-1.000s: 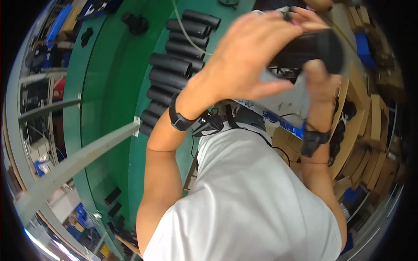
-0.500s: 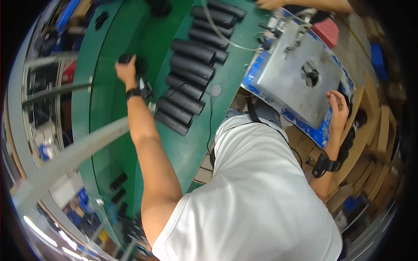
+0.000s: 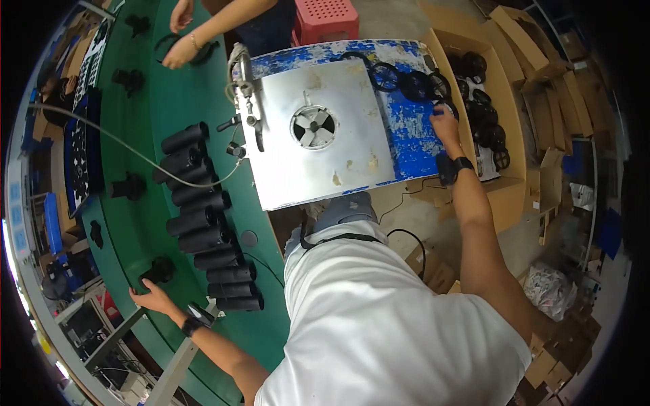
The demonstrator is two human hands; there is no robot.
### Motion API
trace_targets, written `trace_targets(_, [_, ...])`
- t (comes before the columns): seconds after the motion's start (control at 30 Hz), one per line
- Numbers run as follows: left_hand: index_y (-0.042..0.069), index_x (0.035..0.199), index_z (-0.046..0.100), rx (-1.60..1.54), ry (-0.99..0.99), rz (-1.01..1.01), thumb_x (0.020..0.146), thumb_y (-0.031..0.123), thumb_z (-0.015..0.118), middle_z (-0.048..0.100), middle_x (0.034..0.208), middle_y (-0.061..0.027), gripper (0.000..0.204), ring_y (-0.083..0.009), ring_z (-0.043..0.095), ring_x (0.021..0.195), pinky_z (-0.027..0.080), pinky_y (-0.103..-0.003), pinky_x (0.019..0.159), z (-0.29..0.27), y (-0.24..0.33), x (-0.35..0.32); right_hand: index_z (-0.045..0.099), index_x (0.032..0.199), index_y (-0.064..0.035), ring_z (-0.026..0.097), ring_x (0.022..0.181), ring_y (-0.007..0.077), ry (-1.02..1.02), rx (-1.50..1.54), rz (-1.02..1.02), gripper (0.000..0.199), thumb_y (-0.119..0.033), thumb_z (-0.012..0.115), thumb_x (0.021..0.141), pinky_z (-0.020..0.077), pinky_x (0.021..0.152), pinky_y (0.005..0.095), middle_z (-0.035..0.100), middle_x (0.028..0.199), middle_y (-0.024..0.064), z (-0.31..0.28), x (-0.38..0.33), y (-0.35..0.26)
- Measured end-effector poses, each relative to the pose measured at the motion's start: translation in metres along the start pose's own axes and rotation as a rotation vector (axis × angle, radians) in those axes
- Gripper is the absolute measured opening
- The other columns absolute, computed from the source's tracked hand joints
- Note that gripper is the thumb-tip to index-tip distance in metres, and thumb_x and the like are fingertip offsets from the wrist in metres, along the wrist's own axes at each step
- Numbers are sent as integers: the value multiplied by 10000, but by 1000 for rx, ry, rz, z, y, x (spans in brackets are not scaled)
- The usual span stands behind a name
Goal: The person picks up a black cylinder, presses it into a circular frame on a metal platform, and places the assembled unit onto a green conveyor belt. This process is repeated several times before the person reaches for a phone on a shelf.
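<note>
My left hand (image 3: 150,295) reaches out low at the left onto the green conveyor table (image 3: 142,196). Its fingers lie against a small black part (image 3: 160,269); the grip itself is hidden. My right hand (image 3: 446,126), with a black wrist strap, is stretched to the right edge of the blue-painted bench (image 3: 409,132). Its fingertips close on a black ring (image 3: 441,103) in a row of rings (image 3: 406,81) lying there. A metal plate (image 3: 338,162) with a round fixture (image 3: 314,127) lies between my arms.
Several black cylinders (image 3: 203,216) lie in a column on the green table, with other small black parts (image 3: 127,186) further left. Another person's hands (image 3: 177,51) work at the table's far end. A cardboard box (image 3: 504,196) of black rings stands right; a red stool (image 3: 328,17) behind.
My left hand has swung down the green table to a nearer black part. My right hand has moved up from the bench's near edge to the black rings. The view has tilted downward.
</note>
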State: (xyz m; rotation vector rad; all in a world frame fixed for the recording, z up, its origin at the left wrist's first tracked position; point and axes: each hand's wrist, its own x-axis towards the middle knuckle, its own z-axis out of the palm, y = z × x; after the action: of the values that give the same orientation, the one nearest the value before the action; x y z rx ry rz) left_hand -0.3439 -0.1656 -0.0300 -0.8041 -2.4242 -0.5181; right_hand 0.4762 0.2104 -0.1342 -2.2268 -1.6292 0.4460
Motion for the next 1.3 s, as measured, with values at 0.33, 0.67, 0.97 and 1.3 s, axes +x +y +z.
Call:
trace_targets(0.33, [1, 1216, 542, -656, -325, 211, 942, 119, 580, 531, 1279, -108, 301, -204, 542, 1126, 454, -305, 908, -63, 249, -9, 633, 1024, -38, 693, 782, 277, -5, 6, -87, 354, -251, 768, 776, 534, 707, 411, 696, 778, 130, 33, 32, -31])
trace_targets(0.67, [29, 1355, 375, -1379, -1359, 198, 956, 259, 564, 629, 1071, -143, 498, -170, 631, 888, 530, -277, 696, -51, 442, -105, 603, 965, -26, 629, 848, 268, -269, 268, -836, 338, -90, 783, 686, 504, 735, 328, 584, 918, 132, -93, -130, -224])
trace_targets(0.97, [6, 974, 403, -1564, -1291, -19, 1038, 332, 353, 581, 662, -81, 336, -131, 558, 510, 465, -257, 467, -53, 433, -129, 462, 1284, 2, 615, 972, 178, -335, 1182, -487, 539, -67, 707, 809, 517, 804, 312, 613, 1172, 140, -52, -194, -288])
trace_targets(1.3, [4, 929, 428, -1621, -1156, -35, 1042, 307, 365, 592, 719, -104, 329, -156, 592, 606, 473, -289, 574, -31, 405, -121, 473, 1144, 10, 582, 794, 99, -786, 1076, -336, 307, 13, 597, 863, 493, 703, 251, 575, 892, 54, -21, -187, -312])
